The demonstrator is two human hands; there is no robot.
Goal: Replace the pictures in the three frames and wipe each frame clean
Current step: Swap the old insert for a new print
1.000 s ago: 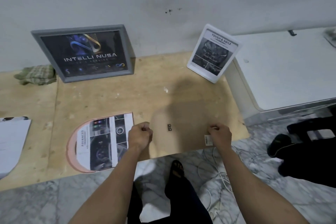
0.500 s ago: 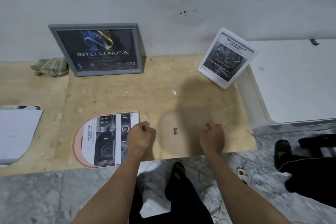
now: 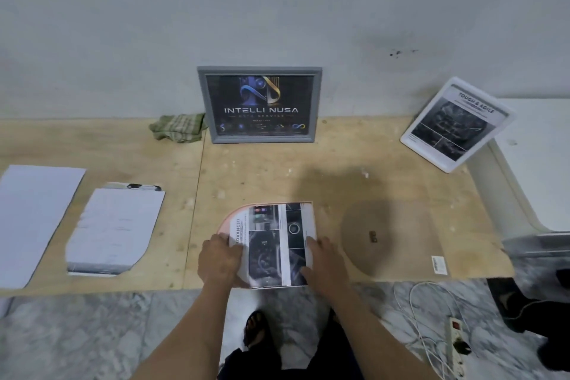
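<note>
A printed picture [image 3: 279,237] lies on a pink arch-shaped frame [image 3: 229,220] near the front edge of the plywood board [image 3: 256,170]. My left hand [image 3: 219,259] grips the picture's left edge and my right hand [image 3: 324,262] holds its right edge. To the right lies a brown arch-shaped backing board [image 3: 398,234] with a small hanger. A grey frame [image 3: 260,105] with a dark poster leans on the wall. A white frame [image 3: 456,125] with a black-and-white print leans at the right.
A green checked cloth [image 3: 177,129] lies left of the grey frame. Cut paper sheets [image 3: 114,228] and a larger white sheet [image 3: 30,216] rest at the left. A white cabinet [image 3: 539,170] borders the right. A power strip [image 3: 456,345] with cable lies on the marble floor.
Both hands left the brown backing board and moved left onto the picture on the pink frame. The camera view shifted left.
</note>
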